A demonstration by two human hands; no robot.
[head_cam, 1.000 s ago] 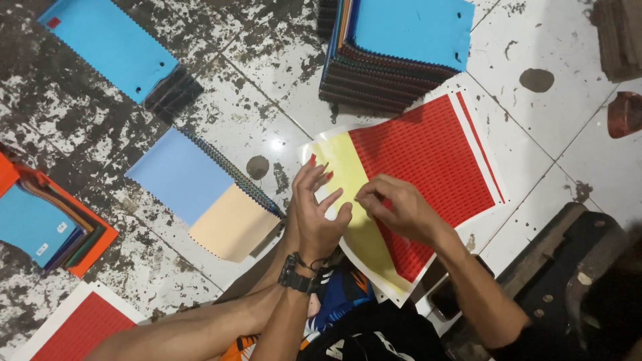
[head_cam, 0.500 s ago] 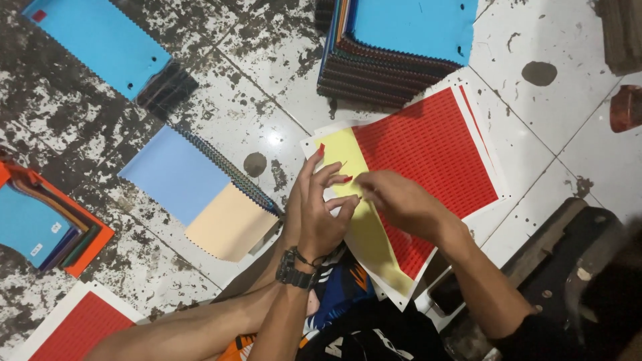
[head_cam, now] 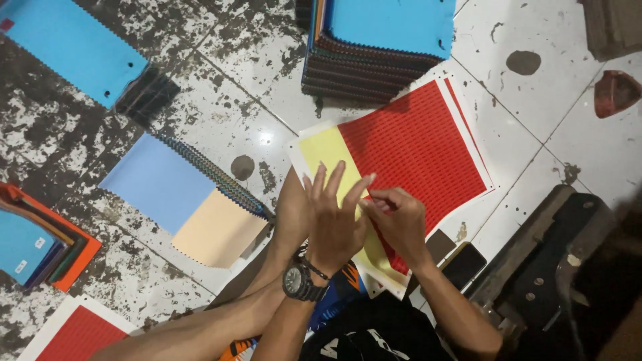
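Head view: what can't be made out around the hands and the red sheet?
- Head view: whether the right hand pinches the red sheet's edge; its own knuckles hide the fingertips.
- The yellow strip under the left hand: the hand covers its middle.
- A third arm behind the left hand: its hand is hidden.
- The blue swatch stack: cut off by the top edge.
- The dark flat object by the right wrist: too dim to identify.

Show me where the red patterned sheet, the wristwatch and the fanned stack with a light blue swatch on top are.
red patterned sheet (head_cam: pixel 414 144): head view, middle of its red area.
wristwatch (head_cam: pixel 296 282): head view, on its dark dial.
fanned stack (head_cam: pixel 157 180): head view, on the light blue top swatch.
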